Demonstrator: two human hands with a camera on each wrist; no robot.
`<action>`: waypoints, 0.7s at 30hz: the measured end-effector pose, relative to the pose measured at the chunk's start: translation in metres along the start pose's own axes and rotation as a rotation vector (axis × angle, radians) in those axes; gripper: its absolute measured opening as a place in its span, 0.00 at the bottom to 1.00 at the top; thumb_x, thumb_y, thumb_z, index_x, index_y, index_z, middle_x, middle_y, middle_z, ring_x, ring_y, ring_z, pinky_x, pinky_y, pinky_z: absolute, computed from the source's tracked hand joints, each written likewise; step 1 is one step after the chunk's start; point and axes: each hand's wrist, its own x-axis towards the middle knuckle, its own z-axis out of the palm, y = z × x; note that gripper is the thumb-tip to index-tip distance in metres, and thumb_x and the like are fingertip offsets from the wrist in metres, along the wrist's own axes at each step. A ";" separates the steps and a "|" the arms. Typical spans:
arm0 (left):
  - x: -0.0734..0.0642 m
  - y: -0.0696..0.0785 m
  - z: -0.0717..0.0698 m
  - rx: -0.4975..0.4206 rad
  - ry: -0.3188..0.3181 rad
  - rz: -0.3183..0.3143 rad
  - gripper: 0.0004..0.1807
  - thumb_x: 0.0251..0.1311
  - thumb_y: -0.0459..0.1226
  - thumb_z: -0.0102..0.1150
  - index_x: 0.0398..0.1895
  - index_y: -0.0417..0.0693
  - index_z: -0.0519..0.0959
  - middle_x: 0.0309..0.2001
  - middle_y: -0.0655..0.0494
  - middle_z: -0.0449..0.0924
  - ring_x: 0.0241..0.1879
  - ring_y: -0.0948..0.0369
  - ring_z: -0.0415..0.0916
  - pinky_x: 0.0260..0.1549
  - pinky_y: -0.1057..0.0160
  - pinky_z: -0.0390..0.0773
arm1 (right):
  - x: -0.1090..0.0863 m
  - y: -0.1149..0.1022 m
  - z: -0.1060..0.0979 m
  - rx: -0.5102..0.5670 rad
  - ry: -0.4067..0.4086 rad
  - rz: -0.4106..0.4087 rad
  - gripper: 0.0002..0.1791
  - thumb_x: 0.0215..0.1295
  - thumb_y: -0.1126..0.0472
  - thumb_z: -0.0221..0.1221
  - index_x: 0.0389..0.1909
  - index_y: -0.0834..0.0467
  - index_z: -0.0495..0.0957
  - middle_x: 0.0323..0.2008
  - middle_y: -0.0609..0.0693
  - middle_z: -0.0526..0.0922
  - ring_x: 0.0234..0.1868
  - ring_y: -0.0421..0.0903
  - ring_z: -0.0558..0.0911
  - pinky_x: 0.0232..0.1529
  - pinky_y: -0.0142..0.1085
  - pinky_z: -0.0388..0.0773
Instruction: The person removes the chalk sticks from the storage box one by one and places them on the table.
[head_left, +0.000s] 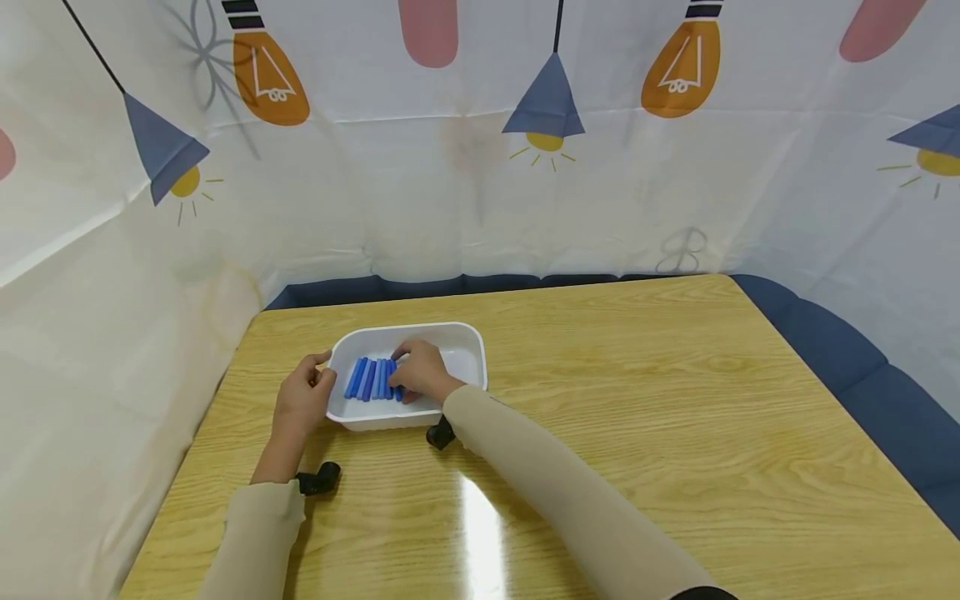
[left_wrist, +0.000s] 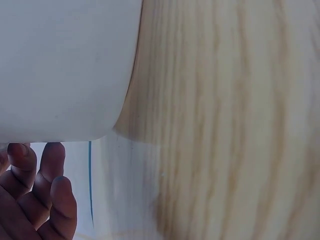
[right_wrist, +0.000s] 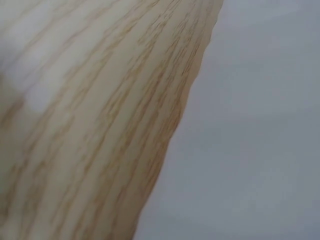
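A white plastic tray (head_left: 465,358) stands on the wooden table. Inside it, several short blue sticks (head_left: 367,379) in lighter and darker shades lie side by side in a row. My right hand (head_left: 423,371) reaches in from the right, thumb and fingers around the right end of the row, pinching a stick there. My left hand (head_left: 300,400) holds the tray's left end. In the left wrist view, its curled fingers (left_wrist: 62,205) meet the tray's edge (left_wrist: 65,130). The right wrist view shows the tray's outer wall (right_wrist: 240,130) but no hand.
The wooden table (head_left: 637,400) extends to the right and in front of the tray. Black wrist cameras (head_left: 321,478) sit by both wrists, the right one close to the tray's front wall. A patterned white cloth (head_left: 450,192) hangs behind, with dark blue padding (head_left: 862,358) along the table's edge.
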 end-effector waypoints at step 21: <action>-0.003 0.002 0.000 -0.019 -0.009 -0.007 0.26 0.67 0.45 0.43 0.67 0.53 0.69 0.32 0.51 0.67 0.31 0.56 0.64 0.22 0.65 0.65 | -0.003 0.001 -0.006 0.109 -0.031 -0.031 0.21 0.53 0.64 0.68 0.49 0.48 0.78 0.32 0.51 0.80 0.24 0.45 0.80 0.21 0.37 0.80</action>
